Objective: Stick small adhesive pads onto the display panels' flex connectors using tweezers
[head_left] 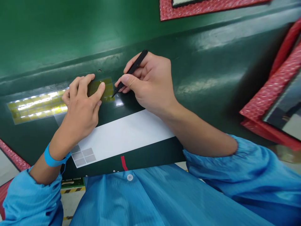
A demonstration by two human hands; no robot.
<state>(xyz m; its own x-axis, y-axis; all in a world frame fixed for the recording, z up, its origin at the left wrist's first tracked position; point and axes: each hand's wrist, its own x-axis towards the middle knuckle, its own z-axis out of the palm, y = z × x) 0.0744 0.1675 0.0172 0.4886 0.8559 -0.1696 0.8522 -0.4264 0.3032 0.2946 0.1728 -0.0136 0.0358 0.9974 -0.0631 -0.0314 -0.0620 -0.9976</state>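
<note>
My left hand [82, 103] lies with its fingers spread on a clear strip of yellow, tape-like squares [39, 105], covering the strip's middle. Black pointed tweezers [135, 67] are pinched in my right hand [152, 81]. Their tip is at the strip's right end, close to its edge; whether it touches cannot be made out. Below both hands lies a long white sheet [127, 131], with several grey squares [83, 156] at its lower left corner. A blue band [53, 158] circles my left wrist.
A green mat [207, 75] covers the bench. Pink bubble wrap lies at the top [199, 11], with more red bubble wrap [270, 97] around a dark panel at right. Pink wrap [14, 155] also shows at left. A short red strip [124, 163] sits by the front edge.
</note>
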